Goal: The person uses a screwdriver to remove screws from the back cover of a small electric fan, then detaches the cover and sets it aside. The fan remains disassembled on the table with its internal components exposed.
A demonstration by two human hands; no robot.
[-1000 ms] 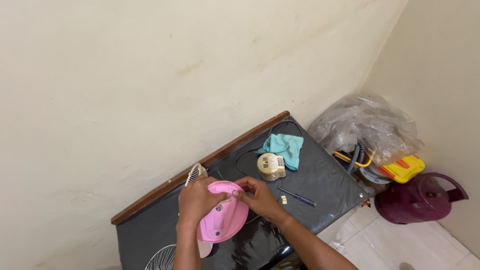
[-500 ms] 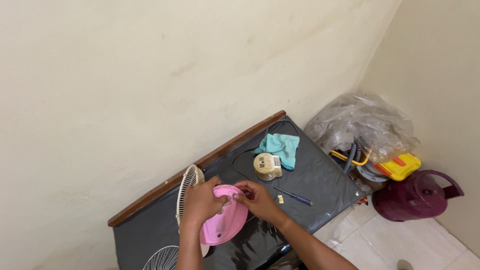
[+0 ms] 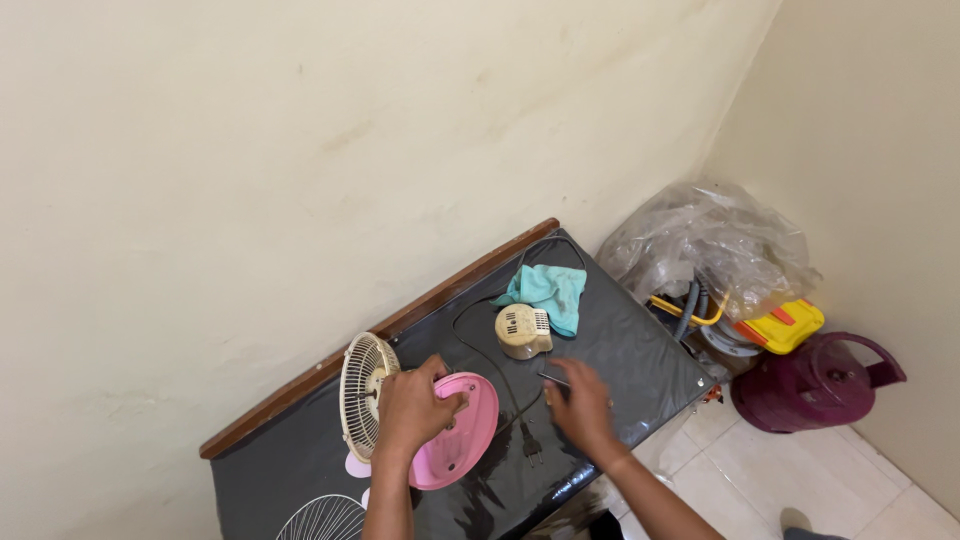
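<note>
Since the frames a moment ago, the right hand (image 3: 580,405) has let go of the pink fan base (image 3: 455,430) and moved out to the right, where it now lies over a thin dark tool (image 3: 553,379) on the table (image 3: 640,350). Its fingers are loosely spread and blurred; whether they have hold of the tool cannot be told. The left hand (image 3: 413,405) has stayed on the pink base, fingers curled over its upper rim and gripping it, the base tilted up on edge. The cream fan grille (image 3: 364,392), barely seen earlier, now stands in full view just behind that hand, upright and touching the base.

Both forearms rise from the bottom edge, the left nearly straight up, the right angled in from the lower right.

A black cord (image 3: 480,345) loops across the dark tabletop between the hands, ending in a plug (image 3: 531,445) near the front edge. Beyond it sits a cream motor housing (image 3: 523,331), touching a teal cloth (image 3: 548,292). A white grille (image 3: 320,518) lies at the near left edge. On the floor to the right are a clear plastic bag (image 3: 715,245), a yellow box (image 3: 780,326) and a maroon jug (image 3: 815,382).
</note>
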